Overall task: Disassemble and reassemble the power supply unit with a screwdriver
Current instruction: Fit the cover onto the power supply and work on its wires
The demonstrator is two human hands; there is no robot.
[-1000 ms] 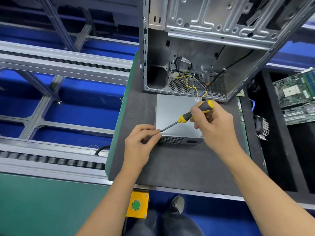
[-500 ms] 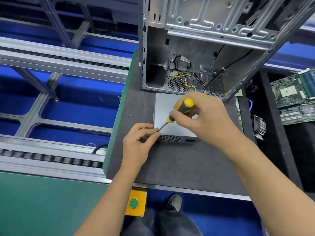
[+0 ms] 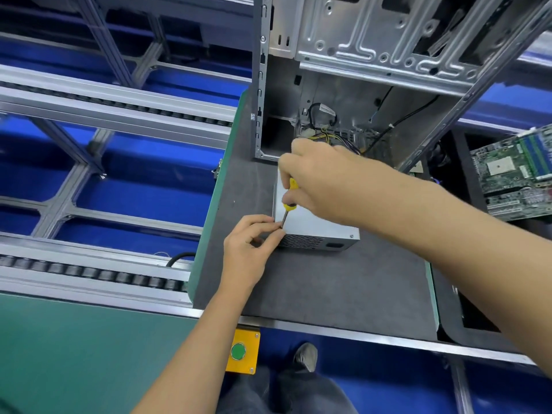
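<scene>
Grey mat (image 3: 328, 288) bears open case (image 3: 358, 55) behind power supply (image 3: 313, 225).

open computer case (image 3: 373, 70), circuit boards (image 3: 513, 177), green button (image 3: 238, 351)

Grey mat (image 3: 328, 285), power supply unit (image 3: 316, 227), computer case (image 3: 358, 70)
</scene>
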